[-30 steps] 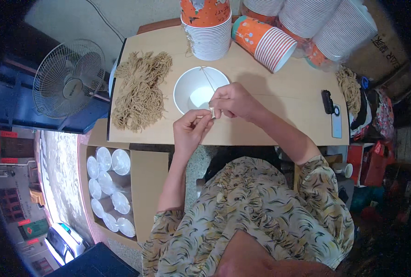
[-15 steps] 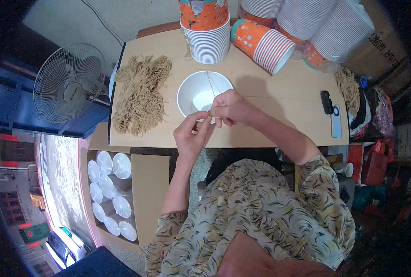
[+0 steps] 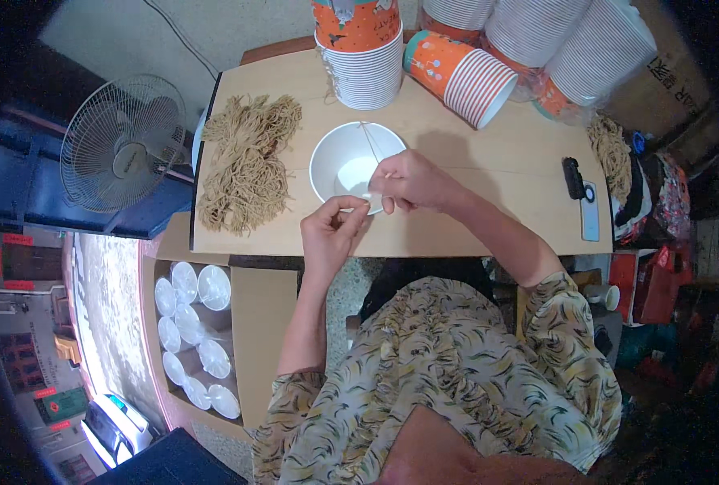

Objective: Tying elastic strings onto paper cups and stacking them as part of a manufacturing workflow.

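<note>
A white paper bucket (image 3: 325, 174) stands with its mouth up near the table's front edge. A thin tan string (image 3: 372, 141) runs from its far rim across the mouth to my right hand (image 3: 416, 183), whose fingers are closed on it. My left hand (image 3: 330, 233) has thumb and forefinger pinched together at the bucket's near rim; whatever small thing may lie between the fingertips is hidden. A narrow gap separates the two hands. Left of the bucket lies a loose heap of tan knotted strings (image 3: 246, 166).
Behind the bucket rises a nested stack of orange-and-white paper buckets (image 3: 363, 73). Another stack (image 3: 464, 77) lies on its side, with more wrapped stacks (image 3: 537, 32) beyond. A phone (image 3: 589, 214) rests at right. A carton of wrapped white cups (image 3: 266, 339) stands lower left, below a fan (image 3: 125, 145).
My right hand has drawn slightly right and away from my left fingertips, still with the string. My left hand stays at the near rim.
</note>
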`<state>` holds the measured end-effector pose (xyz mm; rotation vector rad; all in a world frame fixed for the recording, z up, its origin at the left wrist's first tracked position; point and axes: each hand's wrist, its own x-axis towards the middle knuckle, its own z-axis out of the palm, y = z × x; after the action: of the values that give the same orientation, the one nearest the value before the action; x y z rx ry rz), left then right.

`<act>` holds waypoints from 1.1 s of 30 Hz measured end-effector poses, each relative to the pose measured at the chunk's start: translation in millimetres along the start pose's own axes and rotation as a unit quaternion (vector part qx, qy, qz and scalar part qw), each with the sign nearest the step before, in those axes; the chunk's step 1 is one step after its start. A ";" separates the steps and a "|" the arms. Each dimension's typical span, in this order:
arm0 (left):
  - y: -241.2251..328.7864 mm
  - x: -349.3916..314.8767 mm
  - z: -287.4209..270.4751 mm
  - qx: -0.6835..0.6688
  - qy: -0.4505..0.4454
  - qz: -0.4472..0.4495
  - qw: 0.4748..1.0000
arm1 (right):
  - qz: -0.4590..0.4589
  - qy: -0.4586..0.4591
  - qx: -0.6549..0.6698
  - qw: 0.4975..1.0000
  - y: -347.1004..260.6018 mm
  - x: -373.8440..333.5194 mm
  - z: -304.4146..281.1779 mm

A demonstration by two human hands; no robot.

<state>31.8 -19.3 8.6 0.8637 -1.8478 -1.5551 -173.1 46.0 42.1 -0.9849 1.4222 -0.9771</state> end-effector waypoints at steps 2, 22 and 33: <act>4.5 4.3 -2.2 -0.048 -0.032 -0.070 0.996 | -0.010 0.032 -0.007 0.999 -1.1 -3.4 -0.8; 7.4 10.5 -0.3 -0.155 -0.033 -0.132 0.978 | -0.271 0.159 -0.193 0.930 49.1 -24.4 23.3; 9.7 11.3 2.5 -0.169 -0.028 -0.142 0.975 | -0.274 0.167 -0.219 0.922 49.8 -26.1 24.5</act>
<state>21.6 -25.4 17.9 0.9591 -1.4786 -2.0155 -149.5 85.4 1.5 -1.6713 1.7344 -1.3074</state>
